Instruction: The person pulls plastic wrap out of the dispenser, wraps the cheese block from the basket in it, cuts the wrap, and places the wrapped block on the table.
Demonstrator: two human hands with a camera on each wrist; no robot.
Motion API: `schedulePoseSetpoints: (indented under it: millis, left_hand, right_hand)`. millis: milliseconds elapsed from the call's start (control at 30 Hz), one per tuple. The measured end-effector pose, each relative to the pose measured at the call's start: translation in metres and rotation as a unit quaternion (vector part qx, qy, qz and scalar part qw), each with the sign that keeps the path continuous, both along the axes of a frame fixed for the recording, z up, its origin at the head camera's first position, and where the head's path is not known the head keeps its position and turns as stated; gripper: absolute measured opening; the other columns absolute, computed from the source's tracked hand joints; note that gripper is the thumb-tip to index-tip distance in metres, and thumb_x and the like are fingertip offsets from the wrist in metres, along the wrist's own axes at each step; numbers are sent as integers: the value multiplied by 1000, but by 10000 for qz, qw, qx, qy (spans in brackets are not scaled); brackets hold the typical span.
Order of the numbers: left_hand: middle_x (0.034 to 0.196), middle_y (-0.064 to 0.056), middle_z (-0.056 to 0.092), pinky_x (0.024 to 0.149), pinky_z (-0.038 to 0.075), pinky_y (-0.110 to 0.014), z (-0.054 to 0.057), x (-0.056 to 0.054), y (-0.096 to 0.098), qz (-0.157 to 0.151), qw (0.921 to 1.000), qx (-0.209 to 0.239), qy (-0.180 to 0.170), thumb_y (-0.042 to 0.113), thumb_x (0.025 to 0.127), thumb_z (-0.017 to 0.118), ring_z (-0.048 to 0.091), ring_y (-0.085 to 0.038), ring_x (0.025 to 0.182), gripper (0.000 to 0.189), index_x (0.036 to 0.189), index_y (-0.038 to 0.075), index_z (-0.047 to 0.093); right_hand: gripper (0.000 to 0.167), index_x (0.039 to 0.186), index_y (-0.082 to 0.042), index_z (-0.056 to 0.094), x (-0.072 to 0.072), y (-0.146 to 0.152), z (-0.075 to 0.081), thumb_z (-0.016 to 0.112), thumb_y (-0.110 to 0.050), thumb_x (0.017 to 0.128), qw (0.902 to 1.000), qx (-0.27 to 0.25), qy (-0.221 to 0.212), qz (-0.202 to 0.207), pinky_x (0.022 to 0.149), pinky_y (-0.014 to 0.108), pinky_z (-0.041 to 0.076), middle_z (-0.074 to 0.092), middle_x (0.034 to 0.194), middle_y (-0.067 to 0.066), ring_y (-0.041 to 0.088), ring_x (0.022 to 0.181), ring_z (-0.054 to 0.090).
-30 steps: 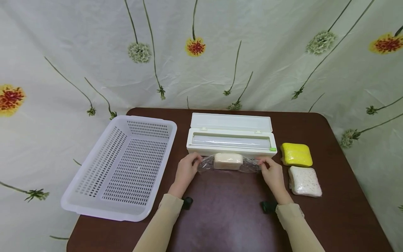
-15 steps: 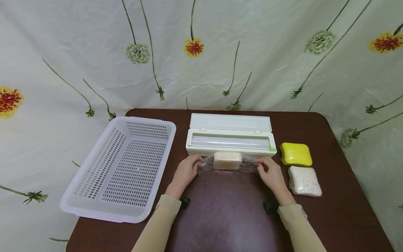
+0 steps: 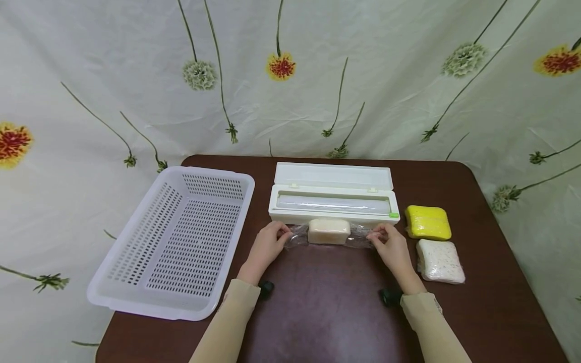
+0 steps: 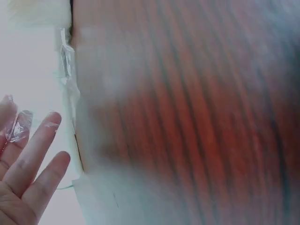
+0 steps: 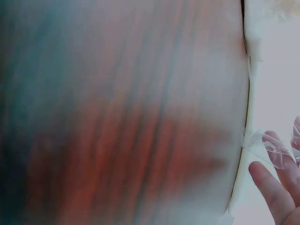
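Note:
A cream block (image 3: 329,231), shaped like a bar of soap, lies in cling film just in front of the cling film dispenser (image 3: 335,206). Clear film spreads out from both its sides. My left hand (image 3: 265,249) pinches the left end of the film (image 3: 297,236) between thumb and finger. At the other side, my right hand (image 3: 394,252) pinches the right end of the film (image 3: 358,237). In the left wrist view, film clings to the fingertips of the left hand (image 4: 33,173). Crumpled film (image 5: 276,152) also shows at the right fingers in the right wrist view.
The dispenser's lid (image 3: 333,176) stands open at the back, with a film roll (image 3: 333,203) inside. A white perforated basket (image 3: 229,252) is on the left of the brown table (image 3: 317,312). On the right lie a yellow wrapped block (image 3: 427,222) and a white speckled one (image 3: 440,261).
The right hand has shifted slightly inward along the film, and its fingers have re-gripped the end. The left hand and the cream block stay nearly in place.

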State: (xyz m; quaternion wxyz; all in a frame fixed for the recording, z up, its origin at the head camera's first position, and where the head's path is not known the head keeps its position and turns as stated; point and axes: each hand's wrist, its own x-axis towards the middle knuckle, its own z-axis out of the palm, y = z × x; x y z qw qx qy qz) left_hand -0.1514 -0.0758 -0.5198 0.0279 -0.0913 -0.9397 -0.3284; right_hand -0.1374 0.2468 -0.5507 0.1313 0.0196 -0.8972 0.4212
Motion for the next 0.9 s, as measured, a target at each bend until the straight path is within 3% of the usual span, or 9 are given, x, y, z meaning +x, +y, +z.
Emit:
schedulePoseSetpoints:
  millis: [133,333,533,733,900]
  left_hand:
    - [89,-4,64,70,51,-33,0,-1,1,60,9999,88,-75,13,89,73,62,-18,78,9,88,11,64]
    - [92,-7,63,68,52,-33,2,1,2,262,9989,354,-176,7,91,70,63,-19,78,13,98,8,59]
    - [97,-9,60,73,53,-36,7,9,3,119,9997,224,-23,2,93,65,62,-21,84,11,102,7,60]
    - [94,-7,59,71,53,-32,14,26,3,-45,10000,66,22,0,91,66,62,-18,82,11,96,8,62]
    - [86,-3,59,66,51,-25,18,41,-1,-23,9996,63,-279,-2,88,69,58,-12,75,11,91,8,66]
  right_hand:
    - [34,113,4,60,0,0,3,77,-4,83,9992,-174,-337,-88,74,43,57,69,92,20,34,84,70]
    - [11,92,1,69,4,2,2,76,-4,84,9999,7,103,54,66,26,53,65,90,13,23,78,67]
    - [6,91,-2,67,12,4,7,71,-3,88,10000,-50,-15,27,60,19,48,63,87,10,11,70,60]
    - [11,98,-1,67,29,11,20,69,-9,91,9951,-387,-900,-145,59,18,49,69,82,11,5,64,58]
    - [18,105,4,66,44,16,28,69,-9,92,9761,-991,-1936,-36,62,21,56,70,83,11,5,63,63]
